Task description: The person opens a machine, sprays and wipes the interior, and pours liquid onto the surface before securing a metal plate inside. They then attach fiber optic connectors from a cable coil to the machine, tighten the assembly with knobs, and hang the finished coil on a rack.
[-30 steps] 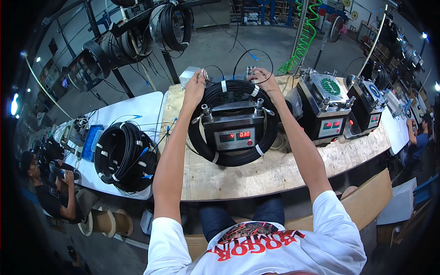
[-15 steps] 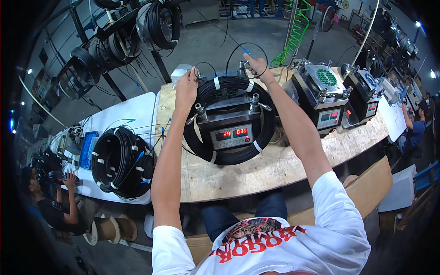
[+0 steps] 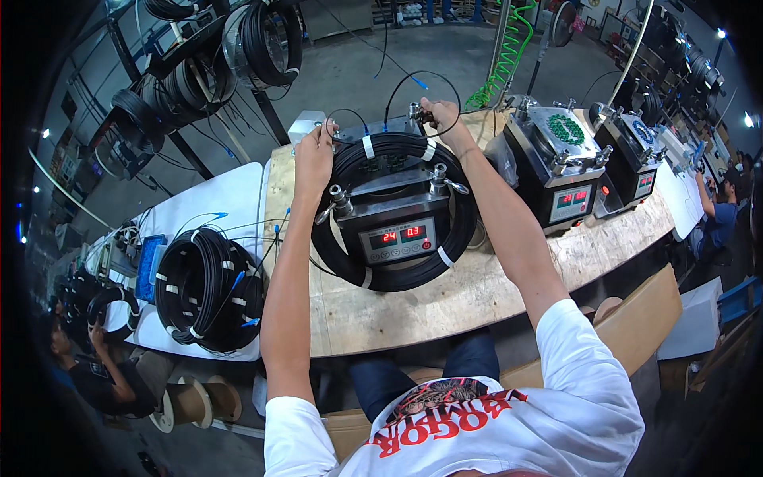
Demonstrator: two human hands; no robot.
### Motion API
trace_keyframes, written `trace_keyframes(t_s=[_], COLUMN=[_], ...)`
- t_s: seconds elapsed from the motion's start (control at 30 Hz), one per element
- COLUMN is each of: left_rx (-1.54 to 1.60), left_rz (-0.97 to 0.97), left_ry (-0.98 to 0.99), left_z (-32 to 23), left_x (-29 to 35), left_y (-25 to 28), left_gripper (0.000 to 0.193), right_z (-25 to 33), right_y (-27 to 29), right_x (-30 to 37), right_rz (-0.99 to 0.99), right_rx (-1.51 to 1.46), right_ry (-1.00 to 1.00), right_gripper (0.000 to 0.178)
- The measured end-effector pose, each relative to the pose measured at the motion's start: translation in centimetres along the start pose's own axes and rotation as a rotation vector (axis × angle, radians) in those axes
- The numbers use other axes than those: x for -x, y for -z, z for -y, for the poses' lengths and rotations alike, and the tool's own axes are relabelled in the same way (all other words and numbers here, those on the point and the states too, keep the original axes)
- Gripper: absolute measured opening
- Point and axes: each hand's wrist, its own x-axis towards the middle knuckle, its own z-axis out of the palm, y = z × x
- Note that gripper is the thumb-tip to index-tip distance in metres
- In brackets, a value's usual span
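A black cable coil (image 3: pixel 397 280), bound with white ties, rests around a metal polishing machine (image 3: pixel 358 213) whose display (image 3: pixel 397 240) glows red. My left hand (image 3: pixel 315 155) is at the machine's back left corner, its fingers closed on something small that they hide. At the back right corner my right hand (image 3: pixel 442 119) has its fingers closed on a clamp lever beside a metal post (image 3: pixel 414 110). Two more clamp posts stand at the front, one on the left (image 3: pixel 339 199) and one on the right (image 3: pixel 439 180). Cable ends with blue connectors (image 3: pixel 420 84) loop above the coil.
A stack of cable coils (image 3: pixel 208 290) stands on the white table (image 3: pixel 238 187) to the left, near a blue tray (image 3: pixel 149 266). Two similar machines (image 3: pixel 556 171) (image 3: pixel 628 155) are on the wooden bench (image 3: pixel 381 322) to the right. Co-workers sit at far left (image 3: pixel 115 374) and far right (image 3: pixel 717 208).
My right hand's raised finger has come down and its fingers have closed in at the back right clamp. My left hand stays at the back left corner. The left co-worker's coil has moved.
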Motion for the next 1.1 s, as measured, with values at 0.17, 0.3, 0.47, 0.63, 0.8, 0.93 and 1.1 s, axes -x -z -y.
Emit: trace_keyframes(t_s=[0.17,0.3,0.47,0.63,0.8,0.93,1.1], left_rx=[0.012,-0.039,-0.037,-0.054,-0.038,-0.041,-0.030], left_rz=[0.001,-0.023,-0.020,-0.010,-0.035,-0.018,-0.048], left_ry=[0.004,0.024,-0.006,0.017,0.012,0.013,-0.003], left_z=[-0.8,0.1,-0.9,-1.0,-0.5,-0.8,-0.1], left_x=[0.3,0.5,0.4,0.3,0.2,0.1,0.2], left_y=[-0.2,1.0,-0.3,-0.1,-0.1,-0.3,-0.1], left_gripper=[0.043,0.042,0.044,0.045,0.042,0.041,0.039], right_z=[0.3,1.5,-0.6,-0.7,0.9,0.5,2.3], right_y=[-0.1,-2.1,0.9,0.8,-0.5,0.1,-1.8], right_x=[0.0,0.8,-1.2,-0.3,0.2,0.4,0.5], right_rz=[-0.030,0.037,0.078,0.058,-0.045,0.008,-0.130], right_rx=[-0.082,-0.002,-0.158,-0.182,0.171,0.102,0.538], right_ry=[-0.101,-0.174,-0.086,-0.055,0.114,0.213,0.292], right_gripper=[0.034,0.036,0.032,0.024,0.032,0.042,0.059])
